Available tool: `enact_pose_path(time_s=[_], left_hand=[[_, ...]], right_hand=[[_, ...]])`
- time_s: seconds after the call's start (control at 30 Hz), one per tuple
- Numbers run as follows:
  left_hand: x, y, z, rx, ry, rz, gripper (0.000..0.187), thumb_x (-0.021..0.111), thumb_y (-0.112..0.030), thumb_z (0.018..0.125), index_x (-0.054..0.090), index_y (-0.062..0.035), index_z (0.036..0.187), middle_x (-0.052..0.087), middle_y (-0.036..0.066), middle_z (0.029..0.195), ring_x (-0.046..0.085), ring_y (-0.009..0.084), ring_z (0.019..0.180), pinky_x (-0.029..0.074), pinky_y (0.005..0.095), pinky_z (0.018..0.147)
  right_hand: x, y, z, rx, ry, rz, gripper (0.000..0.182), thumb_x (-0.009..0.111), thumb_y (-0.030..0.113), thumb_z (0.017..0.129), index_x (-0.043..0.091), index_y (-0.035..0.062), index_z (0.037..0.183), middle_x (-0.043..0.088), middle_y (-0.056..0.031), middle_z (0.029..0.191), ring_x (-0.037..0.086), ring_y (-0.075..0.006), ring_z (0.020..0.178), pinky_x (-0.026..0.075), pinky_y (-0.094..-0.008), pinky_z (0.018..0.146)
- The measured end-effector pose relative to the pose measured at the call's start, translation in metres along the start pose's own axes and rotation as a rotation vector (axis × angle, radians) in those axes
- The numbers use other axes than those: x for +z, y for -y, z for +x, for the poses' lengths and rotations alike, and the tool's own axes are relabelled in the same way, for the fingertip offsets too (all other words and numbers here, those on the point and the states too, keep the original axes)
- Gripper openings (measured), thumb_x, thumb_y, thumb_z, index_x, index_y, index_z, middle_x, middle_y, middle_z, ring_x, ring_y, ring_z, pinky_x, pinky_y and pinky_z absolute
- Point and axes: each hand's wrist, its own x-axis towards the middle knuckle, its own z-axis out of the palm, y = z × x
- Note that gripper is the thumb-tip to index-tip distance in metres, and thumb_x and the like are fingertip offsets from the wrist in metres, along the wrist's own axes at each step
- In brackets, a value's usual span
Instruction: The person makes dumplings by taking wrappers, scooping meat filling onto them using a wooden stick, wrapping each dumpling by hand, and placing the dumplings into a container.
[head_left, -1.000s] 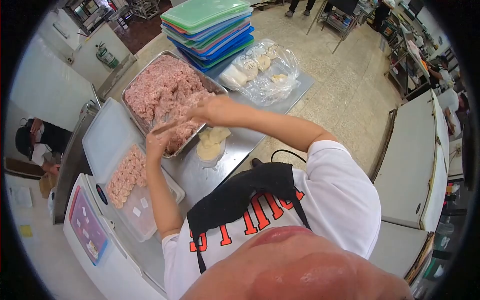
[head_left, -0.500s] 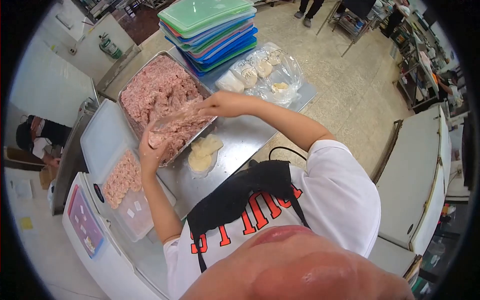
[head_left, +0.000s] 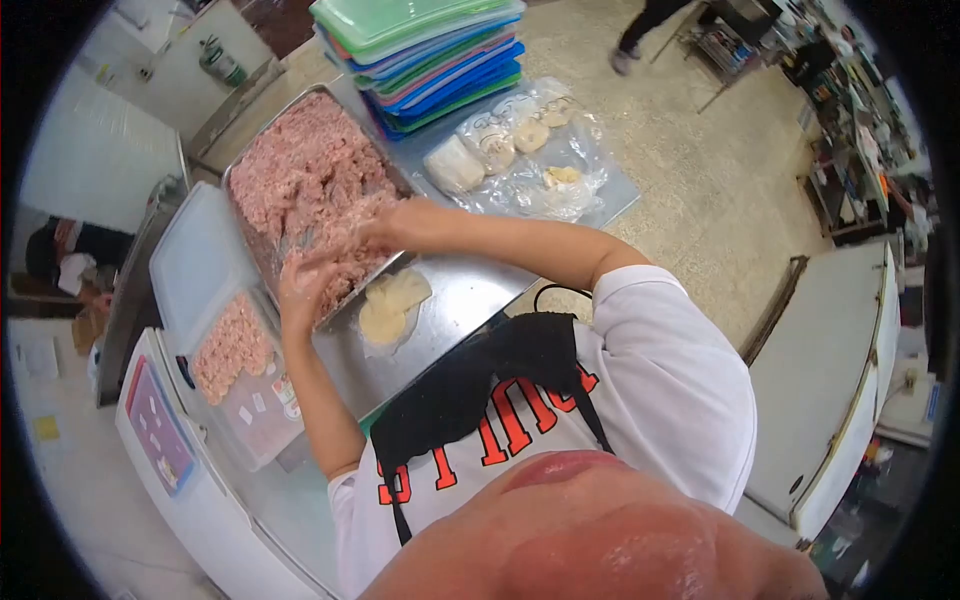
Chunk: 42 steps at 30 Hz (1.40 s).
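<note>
A deep metal tray (head_left: 251,222) holds a large mass of pink ground meat (head_left: 310,150). Over its near corner, my left hand (head_left: 302,282) is cupped with bent fingers; what lies in the palm is blurred. Close by to the right, my right hand (head_left: 398,226) is closed low over the meat, its fingertips partly hidden. A thin, shiny strip shows between the hands, too blurred to name. Beside the tray, pale yellow round dough wrappers (head_left: 384,312) lie on the metal table (head_left: 440,330).
Left of the tray sits an open plastic container (head_left: 255,425) with rows of pinkish filled pieces (head_left: 235,350). Stacked coloured plastic lids (head_left: 420,50) stand behind, near bagged pale round packs (head_left: 497,150). A white freezer (head_left: 190,440) is at left; another person's legs (head_left: 640,35) show far back.
My right hand has moved left and down, deeper over the meat. My left hand has shifted slightly, and the pinkish lump seen in it earlier is harder to see. The view has tilted slightly.
</note>
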Motion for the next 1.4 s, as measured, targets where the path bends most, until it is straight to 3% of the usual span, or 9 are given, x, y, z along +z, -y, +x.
enact_pose_path(time_s=[0.23,0.3,0.53,0.63,0.97,1.03,1.07,1.23,1.4], left_hand=[[-0.013,-0.037,-0.026,0.052,-0.138,0.258,0.069,0.075,-0.021,0.077,0.042,-0.0050,0.137,0.054,0.015,0.129,0.057,0.0233,0.108,0.045,0.0336,0.092],[-0.015,-0.044,-0.026,0.328,-0.208,0.425,0.056,0.074,-0.017,0.077,0.051,-0.0046,0.126,0.064,0.006,0.102,0.059,0.0145,0.093,0.048,0.0305,0.082],[-0.032,-0.037,-0.035,0.097,-0.077,0.367,0.034,0.076,-0.020,0.070,0.068,-0.0047,0.099,0.063,0.018,0.118,0.052,0.0312,0.122,0.039,0.0372,0.101],[-0.037,-0.030,-0.042,0.204,-0.154,0.431,0.035,0.075,-0.021,0.072,0.067,-0.0043,0.101,0.063,0.016,0.119,0.051,0.0317,0.122,0.039,0.0374,0.101],[-0.088,-0.016,-0.084,0.039,-0.196,0.468,0.057,0.082,-0.032,0.069,0.061,-0.0027,0.113,0.064,0.009,0.090,0.059,0.0162,0.088,0.048,0.0294,0.078],[-0.113,-0.006,-0.113,0.045,-0.329,0.213,0.056,0.081,-0.036,0.069,0.061,-0.0054,0.111,0.065,0.011,0.092,0.060,0.0187,0.086,0.049,0.0315,0.077],[-0.130,-0.006,-0.129,-0.197,-0.417,0.341,0.053,0.080,-0.030,0.070,0.060,-0.0051,0.113,0.063,0.009,0.097,0.059,0.0160,0.084,0.049,0.0296,0.075],[-0.207,0.094,-0.174,-0.104,-0.702,0.732,0.053,0.075,-0.023,0.074,0.056,-0.0050,0.119,0.063,0.013,0.101,0.061,0.0257,0.086,0.049,0.0353,0.079],[-0.208,0.087,-0.163,-0.154,-0.721,0.735,0.061,0.071,-0.021,0.077,0.048,-0.0035,0.131,0.061,0.021,0.110,0.061,0.0364,0.098,0.048,0.0409,0.086]], right_hand=[[-0.015,-0.050,0.007,0.222,0.207,0.087,0.029,0.052,0.033,0.090,0.067,0.0146,0.108,0.068,-0.0158,0.095,0.065,-0.0343,0.087,0.051,-0.0451,0.075],[-0.053,-0.027,0.009,0.233,0.147,0.275,0.033,0.054,0.034,0.092,0.065,0.0131,0.114,0.067,-0.0171,0.098,0.065,-0.0363,0.088,0.051,-0.0437,0.077],[-0.033,0.027,0.029,-0.016,0.226,0.513,0.031,0.057,0.031,0.091,0.065,0.0131,0.115,0.067,-0.0157,0.093,0.065,-0.0312,0.081,0.051,-0.0380,0.070],[-0.077,0.042,0.042,-0.059,0.150,0.030,0.028,0.058,0.028,0.092,0.065,0.0091,0.111,0.067,-0.0122,0.091,0.064,-0.0302,0.083,0.051,-0.0378,0.070],[-0.034,0.053,0.050,0.036,0.157,0.220,0.030,0.059,0.028,0.090,0.065,0.0089,0.112,0.066,-0.0167,0.100,0.063,-0.0344,0.090,0.050,-0.0377,0.076],[-0.029,0.046,0.041,0.181,0.118,0.322,0.031,0.060,0.026,0.091,0.065,0.0038,0.112,0.067,-0.0177,0.102,0.064,-0.0300,0.093,0.049,-0.0340,0.079],[-0.026,0.042,0.036,0.163,0.132,0.326,0.031,0.060,0.026,0.091,0.065,0.0038,0.112,0.067,-0.0177,0.102,0.064,-0.0300,0.093,0.049,-0.0340,0.079],[-0.014,0.035,0.012,0.441,0.135,0.468,0.037,0.061,0.025,0.092,0.062,-0.0036,0.115,0.068,-0.0159,0.104,0.063,-0.0197,0.098,0.047,-0.0307,0.085],[-0.012,0.046,0.010,0.518,0.073,0.569,0.037,0.062,0.025,0.092,0.063,-0.0013,0.117,0.060,0.0004,0.083,0.046,-0.0078,0.067,0.042,-0.0224,0.063]])
